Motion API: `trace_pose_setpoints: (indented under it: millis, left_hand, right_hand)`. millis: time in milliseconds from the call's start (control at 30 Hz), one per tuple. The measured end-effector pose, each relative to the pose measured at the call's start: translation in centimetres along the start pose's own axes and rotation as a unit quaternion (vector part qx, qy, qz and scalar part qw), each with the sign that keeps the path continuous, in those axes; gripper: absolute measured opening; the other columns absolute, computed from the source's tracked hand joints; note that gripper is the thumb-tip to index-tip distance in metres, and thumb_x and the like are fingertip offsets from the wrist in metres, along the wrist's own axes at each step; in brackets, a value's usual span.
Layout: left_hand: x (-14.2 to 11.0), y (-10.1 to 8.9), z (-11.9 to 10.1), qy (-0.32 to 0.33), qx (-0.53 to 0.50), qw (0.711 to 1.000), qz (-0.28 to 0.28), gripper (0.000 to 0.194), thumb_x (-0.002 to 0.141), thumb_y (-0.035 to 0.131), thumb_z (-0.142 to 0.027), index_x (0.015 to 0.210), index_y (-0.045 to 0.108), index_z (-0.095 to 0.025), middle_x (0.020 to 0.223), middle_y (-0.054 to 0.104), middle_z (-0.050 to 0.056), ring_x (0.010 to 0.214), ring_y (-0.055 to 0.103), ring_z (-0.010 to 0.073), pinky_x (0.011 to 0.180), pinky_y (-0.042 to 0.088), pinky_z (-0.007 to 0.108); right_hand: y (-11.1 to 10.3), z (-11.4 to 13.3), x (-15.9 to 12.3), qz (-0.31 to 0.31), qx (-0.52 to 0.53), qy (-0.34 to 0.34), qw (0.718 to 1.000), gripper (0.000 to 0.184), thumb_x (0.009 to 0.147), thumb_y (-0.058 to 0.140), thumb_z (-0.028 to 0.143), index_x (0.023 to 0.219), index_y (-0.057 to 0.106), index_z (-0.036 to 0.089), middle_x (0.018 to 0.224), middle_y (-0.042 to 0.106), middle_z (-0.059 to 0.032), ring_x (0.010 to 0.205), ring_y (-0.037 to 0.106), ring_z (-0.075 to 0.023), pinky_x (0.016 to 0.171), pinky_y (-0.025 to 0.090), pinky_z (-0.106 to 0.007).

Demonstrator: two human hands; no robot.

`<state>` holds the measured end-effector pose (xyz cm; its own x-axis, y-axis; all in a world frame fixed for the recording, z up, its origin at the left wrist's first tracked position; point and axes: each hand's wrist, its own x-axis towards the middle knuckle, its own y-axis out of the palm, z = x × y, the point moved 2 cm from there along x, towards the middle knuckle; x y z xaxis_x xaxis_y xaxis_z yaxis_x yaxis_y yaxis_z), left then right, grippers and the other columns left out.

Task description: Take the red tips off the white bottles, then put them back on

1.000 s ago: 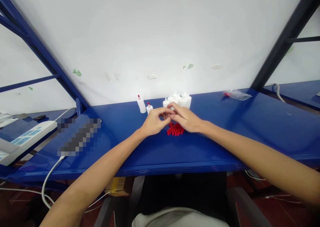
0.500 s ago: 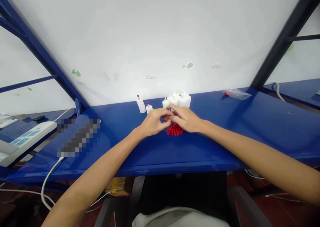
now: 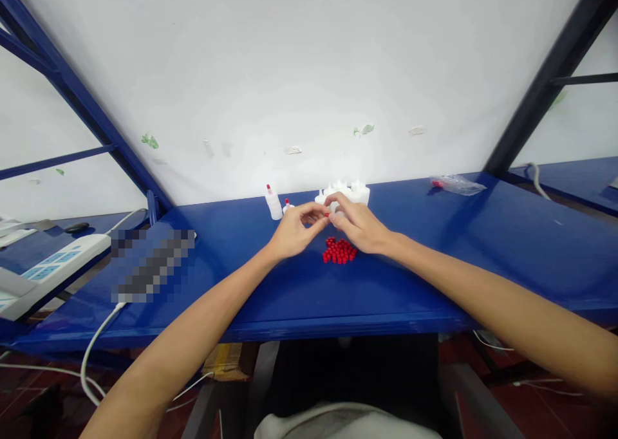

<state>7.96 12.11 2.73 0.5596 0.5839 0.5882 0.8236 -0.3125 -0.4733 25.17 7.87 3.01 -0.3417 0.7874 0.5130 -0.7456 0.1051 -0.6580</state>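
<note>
A small red cap [image 3: 327, 214] shows at the fingertips where a person's two bare hands meet, above a blue desk [image 3: 410, 284]. The left hand [image 3: 295, 232] pinches it between thumb and fingers. The right hand [image 3: 361, 225] is curled with its fingertips right beside the cap; whether it grips anything cannot be told. Just below the hands, on the desk, lies a heap of red caps [image 3: 339, 252]. Behind the right hand stands a cluster of white bottles [image 3: 358, 193], partly hidden. Left of these are two red-tipped bottles, a taller one [image 3: 273, 205] and a shorter one [image 3: 288, 206], the latter mostly covered by the left hand. Farther right, near the pale wall [image 3: 309, 72], lies a clear plastic bag [image 3: 458, 184] with something red inside.
</note>
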Motion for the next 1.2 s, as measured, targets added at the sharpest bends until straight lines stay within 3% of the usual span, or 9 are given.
trace_pose_setpoints:
  millis: [133,267,367,500,600,767,933,1067,1200]
  left_hand:
    - [0.8,-3.7,1.3,-0.028,0.045,0.991,-0.119,0.022,0.084,0.067,-0.033,0.096,0.069,-0.015,0.077,0.068,0.003,0.067,0.062,0.0116,0.065,0.052,0.023]
    - [0.9,-6.8,2.8,-0.058,0.14,0.966,-0.209,0.024,0.085,0.063,-0.034,0.099,0.07,-0.016,0.073,0.067,0.001,0.063,0.06,0.0114,0.061,0.049,0.023]
    - [0.7,-7.6,3.5,-0.044,0.226,0.949,-0.215,0.024,0.087,0.059,-0.032,0.101,0.07,-0.016,0.073,0.066,0.001,0.062,0.057,0.0114,0.065,0.049,0.024]
    - [0.3,-7.3,3.7,0.008,0.346,0.931,-0.117,0.028,0.093,0.05,-0.029,0.109,0.068,-0.016,0.079,0.066,0.003,0.066,0.056,0.0135,0.078,0.049,0.03]
    - [0.2,-7.0,3.7,0.018,0.388,0.917,-0.088,0.03,0.095,0.046,-0.028,0.111,0.067,-0.015,0.082,0.066,0.004,0.07,0.057,0.0154,0.088,0.048,0.034]
    - [0.3,-6.9,3.6,0.011,0.393,0.915,-0.089,0.031,0.095,0.046,-0.027,0.117,0.066,-0.015,0.083,0.065,0.004,0.072,0.058,0.0163,0.092,0.048,0.035]
    - [0.3,-6.6,2.7,0.039,0.34,0.931,-0.127,0.03,0.095,0.05,-0.027,0.121,0.063,-0.017,0.082,0.065,0.003,0.067,0.055,0.0128,0.074,0.049,0.028]
    - [0.1,-4.3,0.3,0.117,0.246,0.949,-0.157,0.02,0.092,0.06,-0.029,0.107,0.067,-0.017,0.082,0.067,0.002,0.069,0.059,0.0111,0.069,0.05,0.024]
    - [-0.3,-1.0,-2.4,0.169,0.178,0.959,-0.14,0.011,0.091,0.062,-0.024,0.098,0.069,-0.018,0.088,0.072,0.004,0.076,0.065,0.0116,0.072,0.053,0.025]
  right_hand:
    - [-0.4,-0.9,0.3,-0.03,-0.053,0.039,0.997,0.028,0.096,0.039,0.04,0.112,0.052,0.02,0.063,0.056,0.0036,0.057,0.05,-0.0143,0.06,0.032,-0.028]
    - [-0.3,-1.4,0.4,-0.048,-0.098,0.093,0.99,0.03,0.079,0.065,0.048,0.09,0.06,0.02,0.061,0.057,0.0033,0.056,0.05,-0.0137,0.058,0.032,-0.027]
    - [-0.2,-1.1,0.3,-0.057,-0.092,0.1,0.989,0.025,0.081,0.06,0.044,0.084,0.062,0.019,0.058,0.055,0.0026,0.055,0.048,-0.0136,0.059,0.032,-0.028]
    - [-0.4,-1.0,0.2,-0.06,-0.08,0.099,0.99,0.017,0.085,0.047,0.03,0.087,0.061,0.019,0.061,0.055,0.0018,0.057,0.048,-0.0148,0.06,0.032,-0.029]
    - [-0.5,-1.5,0.2,-0.067,-0.056,0.092,0.992,0.022,0.085,0.037,0.02,0.094,0.057,0.02,0.063,0.054,0.0011,0.06,0.048,-0.017,0.061,0.032,-0.03]
    - [-0.5,-2.1,0.5,-0.09,-0.017,0.052,0.994,0.026,0.085,0.036,0.015,0.104,0.053,0.019,0.079,0.06,-0.0029,0.071,0.053,-0.0191,0.069,0.039,-0.033]
    - [-0.5,-1.5,0.9,-0.115,0.004,0.063,0.991,0.016,0.082,0.058,0.024,0.095,0.067,0.02,0.109,0.066,-0.0093,0.097,0.06,-0.0233,0.087,0.043,-0.039]
    - [-0.2,-0.9,0.8,-0.085,0.05,0.06,0.993,0.022,0.091,0.054,0.035,0.094,0.07,0.019,0.106,0.07,-0.0085,0.096,0.063,-0.0218,0.086,0.045,-0.038]
    - [0.3,-0.4,0.5,-0.03,0.122,0.032,0.992,0.034,0.1,0.038,0.042,0.101,0.062,0.017,0.093,0.069,-0.007,0.084,0.066,-0.0183,0.079,0.049,-0.033]
